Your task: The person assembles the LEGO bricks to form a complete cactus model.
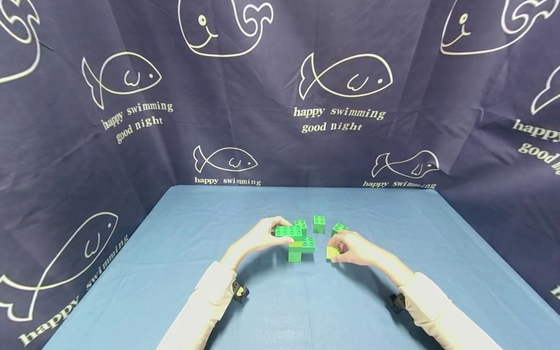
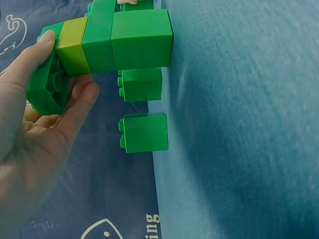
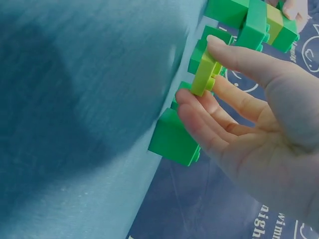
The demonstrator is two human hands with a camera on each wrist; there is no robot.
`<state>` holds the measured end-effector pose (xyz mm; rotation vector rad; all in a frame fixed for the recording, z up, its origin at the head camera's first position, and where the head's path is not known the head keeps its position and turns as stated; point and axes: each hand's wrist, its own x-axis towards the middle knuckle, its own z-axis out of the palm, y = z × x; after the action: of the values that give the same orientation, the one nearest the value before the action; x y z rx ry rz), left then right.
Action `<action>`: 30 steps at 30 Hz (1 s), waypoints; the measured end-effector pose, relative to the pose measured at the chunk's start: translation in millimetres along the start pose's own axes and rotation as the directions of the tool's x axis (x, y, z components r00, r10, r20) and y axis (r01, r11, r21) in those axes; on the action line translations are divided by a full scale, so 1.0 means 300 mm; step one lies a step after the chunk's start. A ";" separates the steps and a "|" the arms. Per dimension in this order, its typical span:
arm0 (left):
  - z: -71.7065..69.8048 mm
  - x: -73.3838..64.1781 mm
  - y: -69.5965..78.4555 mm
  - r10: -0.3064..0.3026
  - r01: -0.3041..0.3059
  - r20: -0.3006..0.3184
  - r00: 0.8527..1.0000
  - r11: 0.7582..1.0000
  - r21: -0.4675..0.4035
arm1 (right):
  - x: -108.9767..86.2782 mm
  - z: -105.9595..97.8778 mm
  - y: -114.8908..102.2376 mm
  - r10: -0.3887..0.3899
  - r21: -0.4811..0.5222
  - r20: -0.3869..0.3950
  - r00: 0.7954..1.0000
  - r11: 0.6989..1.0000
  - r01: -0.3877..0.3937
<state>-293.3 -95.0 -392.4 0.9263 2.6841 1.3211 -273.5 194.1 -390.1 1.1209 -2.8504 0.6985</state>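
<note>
1. While the two hands are apart, each is clamped on something: the left hand (image 1: pixel 262 236) grips the top brick (image 1: pixel 288 231) of a stack (image 1: pixel 295 253), and the right hand (image 1: pixel 358 249) pinches a yellow brick (image 1: pixel 332 253) beside it, not touching the stack.
2. Only the head view shows both arms whole to the sleeves, the stack standing upright on the blue cloth (image 1: pixel 284 311), and the studs along the top brick.
3. From the left wrist, that brick's hollow underside shows where it overhangs; a yellow layer (image 2: pixel 73 47) joins it to a green crosspiece (image 2: pixel 99 37), with a green base (image 2: pixel 142 40) beneath.
4. From the right wrist, the yellow brick's thin side and studs appear between thumb and fingers; overhead, fingers partly cover it. Whether it touches the cloth, I cannot tell.
5. Three loose green bricks (image 1: pixel 319 225) sit behind; overhead, the right hand partly hides one.
</note>
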 end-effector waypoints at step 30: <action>0.005 0.000 0.001 0.025 -0.025 -0.015 1.000 1.000 0.004 | 0.035 -0.039 -0.055 -0.088 0.011 -0.124 0.988 0.996 0.090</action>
<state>-292.7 -94.0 -393.3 0.9570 2.6962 1.3339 -272.6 181.3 -371.4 1.1554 -2.6797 0.7586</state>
